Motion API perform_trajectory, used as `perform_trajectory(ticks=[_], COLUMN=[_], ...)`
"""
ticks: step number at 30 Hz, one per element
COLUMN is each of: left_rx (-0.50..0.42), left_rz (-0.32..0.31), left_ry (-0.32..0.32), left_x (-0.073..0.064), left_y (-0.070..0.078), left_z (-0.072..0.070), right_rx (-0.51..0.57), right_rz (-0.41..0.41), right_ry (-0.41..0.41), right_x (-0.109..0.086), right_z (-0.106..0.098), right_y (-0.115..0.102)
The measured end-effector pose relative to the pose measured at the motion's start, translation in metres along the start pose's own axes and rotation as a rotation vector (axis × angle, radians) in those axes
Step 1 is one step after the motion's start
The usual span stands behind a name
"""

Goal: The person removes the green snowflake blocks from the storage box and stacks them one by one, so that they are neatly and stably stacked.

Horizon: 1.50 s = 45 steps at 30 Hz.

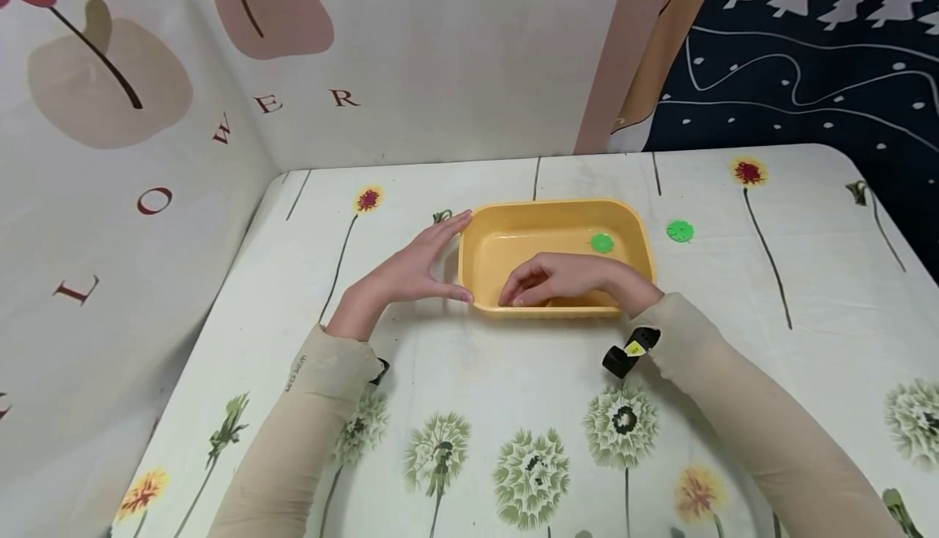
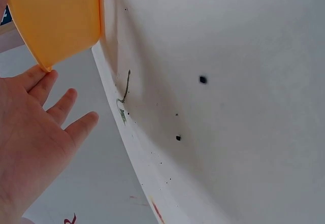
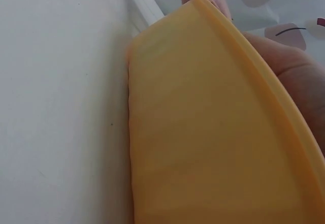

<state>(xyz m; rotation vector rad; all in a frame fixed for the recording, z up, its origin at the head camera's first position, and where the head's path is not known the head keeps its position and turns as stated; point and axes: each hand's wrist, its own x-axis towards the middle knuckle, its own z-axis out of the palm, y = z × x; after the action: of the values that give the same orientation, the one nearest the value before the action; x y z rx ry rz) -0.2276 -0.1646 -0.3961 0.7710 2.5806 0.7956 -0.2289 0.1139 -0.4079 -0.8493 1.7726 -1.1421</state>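
Yellow tray [image 1: 506, 257] sat on the tabletop [image 1: 477, 375], in front of the person, long side running left to right.

Left hand [image 1: 414, 269] was at the tray's left end: thumb at the near corner, fingers reaching to the far corner, tips touching the rim. Fingers were extended and spread, not clenched; it braced the end rather than wrapping round it. Left wrist view agreed: fingertips against a tray corner, other fingers straight and apart.

Right hand [image 1: 561, 277] was over the near wall and down inside the tray, fingers bent, tips low by the near side. Couldn't tell whether it was grasping anything; fingertips were hidden in the right wrist view too, where the tray's outer wall filled most of the frame.

Green disc [image 1: 602, 243] was in the tray, toward the far right corner, just beyond the right hand. Second green disc [image 1: 680, 231] lay on the tabletop just right of the tray, apart from it.

Beige sleeves [image 1: 275, 448] covered both forearms; black wrist device [image 1: 622, 360] hung at the right cuff. Tabletop had a flower print. Pale printed sheet [image 1: 455, 49] stood behind, dark tree-print cloth [image 1: 778, 130] at far right.
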Motion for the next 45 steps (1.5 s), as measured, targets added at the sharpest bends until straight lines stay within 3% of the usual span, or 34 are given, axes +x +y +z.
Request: perform_trajectory(ticks=[5, 12, 27, 37, 45], left_rx=[0.001, 0.001, -0.003, -0.007, -0.002], left_rz=[0.003, 0.005, -0.002, -0.02, -0.002], left_ry=[0.003, 0.01, 0.011, 0.005, -0.012], left_x=[0.0, -0.001, -0.002, -0.002, -0.003], left_y=[0.0, 0.001, 0.003, 0.003, 0.002], left_z=[-0.001, -0.003, -0.006, -0.005, -0.001], right_rx=[0.032, 0.116, 0.12, 0.104, 0.158], right_rz=[0.007, -0.049, -0.072, -0.068, -0.092], right_ry=[0.006, -0.036, 0.013, 0.123, 0.41], right_x=[0.001, 0.0, 0.001, 0.001, -0.022], right_z=[-0.003, -0.004, -0.005, -0.006, -0.02], right_y=[-0.001, -0.004, -0.008, -0.009, -0.009])
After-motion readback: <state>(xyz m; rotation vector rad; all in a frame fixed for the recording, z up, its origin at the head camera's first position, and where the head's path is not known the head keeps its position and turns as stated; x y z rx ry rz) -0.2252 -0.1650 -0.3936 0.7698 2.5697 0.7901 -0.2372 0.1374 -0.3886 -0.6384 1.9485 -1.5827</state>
